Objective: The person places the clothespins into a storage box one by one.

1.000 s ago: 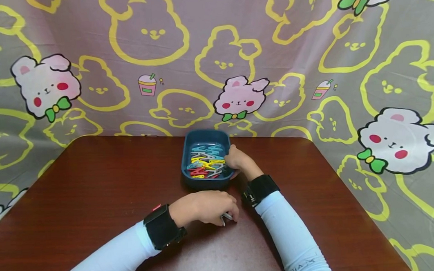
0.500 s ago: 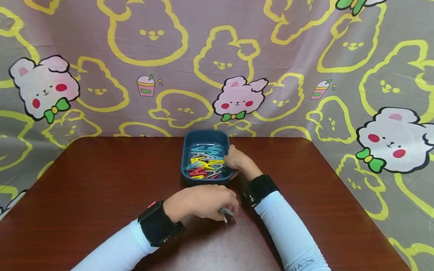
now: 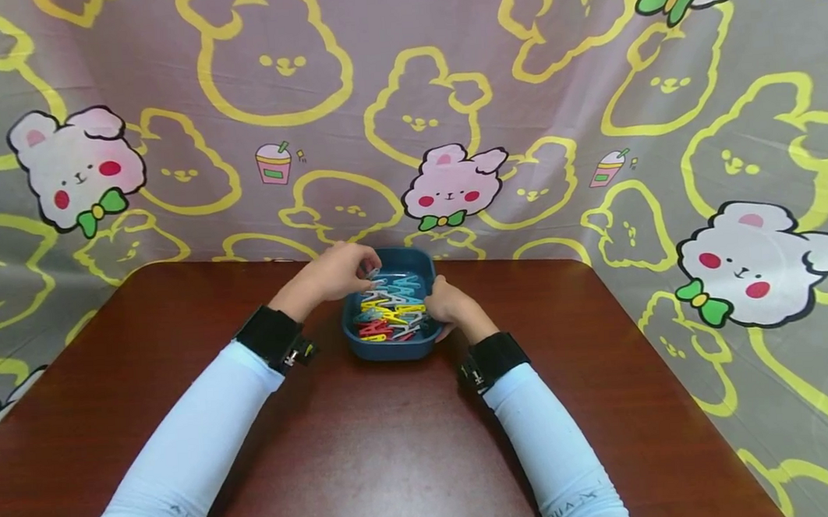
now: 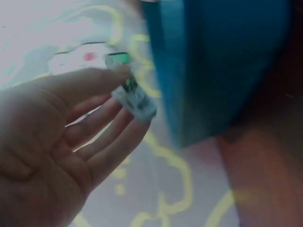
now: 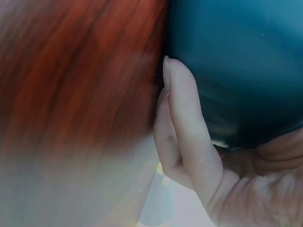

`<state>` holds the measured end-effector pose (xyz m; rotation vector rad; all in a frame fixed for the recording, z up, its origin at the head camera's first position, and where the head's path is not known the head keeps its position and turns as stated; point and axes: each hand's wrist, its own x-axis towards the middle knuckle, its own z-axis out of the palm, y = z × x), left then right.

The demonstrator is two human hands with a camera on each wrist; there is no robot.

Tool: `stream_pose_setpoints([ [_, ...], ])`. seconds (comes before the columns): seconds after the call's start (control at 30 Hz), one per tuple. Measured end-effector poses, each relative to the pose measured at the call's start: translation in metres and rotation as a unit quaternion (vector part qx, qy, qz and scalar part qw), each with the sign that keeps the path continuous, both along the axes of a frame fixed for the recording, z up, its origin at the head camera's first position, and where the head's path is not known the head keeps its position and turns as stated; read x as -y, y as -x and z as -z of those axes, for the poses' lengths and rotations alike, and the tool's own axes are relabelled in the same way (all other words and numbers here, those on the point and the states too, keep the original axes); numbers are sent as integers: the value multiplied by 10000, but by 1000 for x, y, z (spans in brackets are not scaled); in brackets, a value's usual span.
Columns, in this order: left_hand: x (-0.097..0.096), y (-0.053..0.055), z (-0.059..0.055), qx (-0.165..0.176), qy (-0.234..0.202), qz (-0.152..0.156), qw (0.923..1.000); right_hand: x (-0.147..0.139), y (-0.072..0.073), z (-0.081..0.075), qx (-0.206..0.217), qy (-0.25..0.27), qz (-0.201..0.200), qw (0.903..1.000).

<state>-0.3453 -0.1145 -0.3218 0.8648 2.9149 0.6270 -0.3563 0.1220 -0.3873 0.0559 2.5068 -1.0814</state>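
A dark blue rectangular tub (image 3: pixel 391 352) stands on the table with a heap of small clothespins (image 3: pixel 392 310) in it, coloured yellow, red, light blue and grey. My left hand (image 3: pixel 333 272) is over the tub's left rim near its far end. In the left wrist view a greyish clothespin (image 4: pixel 135 101) is pinched between its thumb and fingers, beside the tub's blue wall (image 4: pixel 189 71). My right hand (image 3: pixel 451 303) grips the tub's right side. In the right wrist view its fingers (image 5: pixel 189 113) lie along the tub's outer wall.
The brown wooden table (image 3: pixel 368 456) extends to both sides and in front of the tub. Close behind its far edge hangs a patterned cloth (image 3: pixel 338 145), which also runs along the right side.
My left hand has gone from the table in front of the tub up and forward to the tub's far left rim, carrying the clothespin. My right hand keeps its hold on the tub.
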Motion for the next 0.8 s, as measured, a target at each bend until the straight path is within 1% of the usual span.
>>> stream_pose_setpoints([
  [0.07,-4,8,10,-6,184,-126,9998,-1,0,0,-12,-30,2,10000],
  [0.13,-9,12,18,-6,307,-240,9992,-1,0,-1,-32,-57,-3,10000],
  [0.27,-18,14,29,-29,520,-380,9979,-1,0,-1,-7,-81,30,10000],
  [0.4,-21,15,37,-37,769,-406,9962,0,1,0,19,-94,27,10000],
  [0.47,-22,16,39,-63,831,-418,9956,0,1,0,11,-89,28,10000],
  [0.6,-24,17,40,-59,850,-508,9951,0,2,1,4,-83,28,10000],
  [0.7,-24,17,39,50,816,-536,9952,0,2,1,10,-87,40,10000],
  [0.8,-24,19,37,149,687,-493,9963,-1,2,1,17,-50,75,10000],
])
